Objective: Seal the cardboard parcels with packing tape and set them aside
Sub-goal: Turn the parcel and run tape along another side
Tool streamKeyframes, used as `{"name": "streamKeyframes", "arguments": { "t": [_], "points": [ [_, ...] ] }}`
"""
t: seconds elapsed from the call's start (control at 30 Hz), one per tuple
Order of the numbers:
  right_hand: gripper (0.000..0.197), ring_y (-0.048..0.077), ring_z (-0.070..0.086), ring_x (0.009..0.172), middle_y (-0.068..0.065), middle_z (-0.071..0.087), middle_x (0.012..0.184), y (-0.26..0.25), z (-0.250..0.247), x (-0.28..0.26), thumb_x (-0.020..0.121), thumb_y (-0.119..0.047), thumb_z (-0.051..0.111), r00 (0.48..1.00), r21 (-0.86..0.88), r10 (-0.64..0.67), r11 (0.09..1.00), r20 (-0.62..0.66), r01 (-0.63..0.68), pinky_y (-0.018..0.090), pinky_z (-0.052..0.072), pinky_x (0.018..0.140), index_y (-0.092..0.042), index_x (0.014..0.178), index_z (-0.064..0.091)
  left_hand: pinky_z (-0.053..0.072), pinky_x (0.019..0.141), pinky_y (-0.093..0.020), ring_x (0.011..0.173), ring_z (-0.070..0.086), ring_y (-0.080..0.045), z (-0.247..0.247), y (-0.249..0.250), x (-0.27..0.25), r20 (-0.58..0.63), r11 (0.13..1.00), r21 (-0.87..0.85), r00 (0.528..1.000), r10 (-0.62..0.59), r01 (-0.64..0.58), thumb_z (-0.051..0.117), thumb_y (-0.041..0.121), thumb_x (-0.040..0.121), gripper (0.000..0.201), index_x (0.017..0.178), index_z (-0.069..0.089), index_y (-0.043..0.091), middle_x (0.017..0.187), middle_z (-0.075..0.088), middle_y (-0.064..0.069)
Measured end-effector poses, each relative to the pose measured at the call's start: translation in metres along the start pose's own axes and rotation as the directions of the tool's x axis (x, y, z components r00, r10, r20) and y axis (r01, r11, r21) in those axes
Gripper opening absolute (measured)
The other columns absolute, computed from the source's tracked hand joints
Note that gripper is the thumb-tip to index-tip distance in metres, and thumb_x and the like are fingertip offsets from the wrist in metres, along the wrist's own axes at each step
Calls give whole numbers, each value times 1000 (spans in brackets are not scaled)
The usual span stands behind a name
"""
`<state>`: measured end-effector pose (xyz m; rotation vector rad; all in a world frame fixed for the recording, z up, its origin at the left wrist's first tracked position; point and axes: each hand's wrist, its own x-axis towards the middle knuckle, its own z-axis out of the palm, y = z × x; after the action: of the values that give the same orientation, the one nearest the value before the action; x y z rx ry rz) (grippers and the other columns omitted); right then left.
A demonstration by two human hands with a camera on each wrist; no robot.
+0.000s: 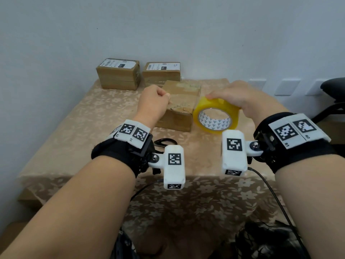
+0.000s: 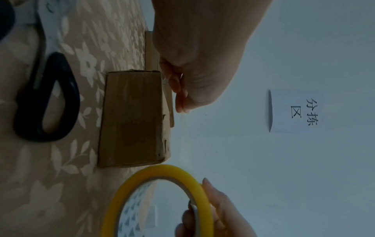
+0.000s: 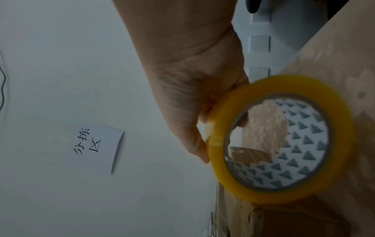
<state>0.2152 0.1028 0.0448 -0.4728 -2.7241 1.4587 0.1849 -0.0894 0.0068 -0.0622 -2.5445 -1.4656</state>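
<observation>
A worn cardboard parcel [image 1: 184, 101] lies in the middle of the table [image 1: 93, 118]. My left hand [image 1: 158, 101] hovers at the parcel's near-left top edge with its fingers curled; the left wrist view shows the fingertips [image 2: 180, 96] close to that edge of the parcel [image 2: 131, 120], and I cannot tell whether they pinch anything. My right hand [image 1: 229, 96] grips a yellow roll of packing tape [image 1: 233, 111] just right of the parcel, standing on its edge. In the right wrist view the fingers [image 3: 194, 144] wrap the rim of the roll [image 3: 284, 85].
Two taped parcels with white labels [image 1: 118, 73] [image 1: 161, 71] stand at the back against the wall. Black-handled scissors [image 1: 164, 142] [image 2: 74, 97] lie near the front, partly under my left wrist. An office chair [image 1: 334, 90] stands at the right. A paper note [image 2: 294, 112] hangs on the wall.
</observation>
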Motion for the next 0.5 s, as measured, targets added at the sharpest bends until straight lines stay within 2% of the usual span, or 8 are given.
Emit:
{"name": "streamKeyframes", "arguments": {
  "t": [0.07, 0.17, 0.2, 0.27, 0.3, 0.37, 0.43, 0.5],
  "points": [
    [44, 16, 60, 60, 9, 63, 84, 1, 1, -3, 79, -33, 75, 1000, 40, -9, 999, 23, 8, 19, 44, 45, -8, 111, 59, 45, 85, -32, 86, 56, -12, -2, 1, -1, -10, 1000, -17, 1000, -1, 1, 55, 16, 92, 20, 73, 55, 22, 83, 66, 2],
    [28, 12, 52, 51, 4, 56, 71, 3, 5, -4, 82, -28, 74, 998, 48, -56, 997, -19, 56, 11, 37, 34, -8, 97, 62, 46, 88, -33, 85, 55, -13, -6, 4, -2, -23, 1000, 6, 1000, 20, -20, 54, 13, 93, 29, 65, 53, 22, 85, 67, -4],
    [24, 11, 49, 51, 2, 53, 68, 1, 6, -5, 82, -29, 74, 995, 27, -77, 997, -56, 78, 12, 37, 35, -10, 86, 60, 46, 90, -33, 86, 55, -14, -7, 4, -3, -27, 1000, 17, 999, 26, -26, 54, 12, 93, 31, 64, 52, 22, 86, 68, -5],
    [34, 15, 45, 54, 1, 47, 62, -2, 8, -4, 81, -35, 72, 984, -89, -142, 987, -103, 133, 21, 39, 46, -11, 68, 53, 46, 90, -34, 85, 56, -15, -9, 4, -4, -30, 999, 26, 999, 32, -31, 54, 12, 93, 32, 62, 53, 21, 86, 68, -7],
    [38, 18, 43, 56, 0, 44, 59, -4, 10, -4, 80, -38, 70, 979, -161, -175, 974, -108, 157, 26, 36, 50, -12, 63, 49, 46, 89, -34, 83, 55, -15, -10, 3, -4, -30, 999, 33, 999, 30, -29, 54, 11, 93, 32, 62, 53, 20, 85, 67, -8],
    [40, 19, 39, 56, -1, 39, 56, -7, 14, -3, 81, -40, 67, 970, -259, -220, 948, -104, 187, 27, 30, 50, -13, 60, 46, 46, 86, -32, 81, 54, -17, -10, 1, -4, -35, 999, 49, 999, 15, -13, 54, 12, 94, 33, 61, 52, 17, 81, 65, -7],
    [37, 15, 41, 55, -1, 44, 60, -7, 20, -2, 84, -37, 67, 968, -310, -236, 930, -84, 199, 25, 29, 49, -13, 63, 48, 44, 85, -31, 84, 53, -17, -11, -4, -1, -55, 998, 60, 998, -8, 12, 53, 12, 94, 31, 64, 51, 17, 79, 57, -1],
    [32, 10, 44, 58, 0, 50, 67, -6, 26, -1, 84, -35, 67, 964, -376, -253, 903, -76, 207, 24, 31, 50, -15, 66, 50, 42, 84, -30, 88, 52, -16, -12, -10, 3, -75, 996, 84, 997, -11, 17, 52, 13, 94, 26, 69, 53, 18, 86, 55, 1]
  ]
}}
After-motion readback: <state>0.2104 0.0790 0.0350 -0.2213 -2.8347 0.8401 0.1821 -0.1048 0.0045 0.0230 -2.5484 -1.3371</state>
